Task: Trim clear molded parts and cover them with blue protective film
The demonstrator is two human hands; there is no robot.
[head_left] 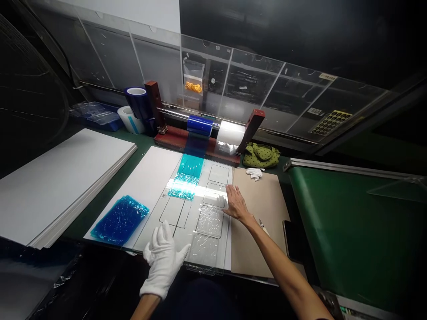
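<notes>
My left hand (163, 260), in a white fabric glove, lies with fingers spread on the near edge of a clear plastic sheet (173, 211) marked with rounded rectangular outlines. My right hand (237, 203) is bare and rests flat, fingers spread, on that sheet's right side. Just below it lies a crinkled clear film piece (209, 221), with another (203, 249) nearer me. Teal film (190, 165) stretches across the far part of the sheet from a blue film roll (200, 125) on a wooden holder (187, 138). Neither hand grips anything.
A crumpled blue film sheet (119, 220) lies on a white board (140, 186) left of the clear sheet. A white stack (60, 182) lies further left. A brown card (258, 226) with a small knife (263, 226) lies right. White gloves (254, 174), a green bag (260, 155) and a green conveyor (353, 235) are nearby.
</notes>
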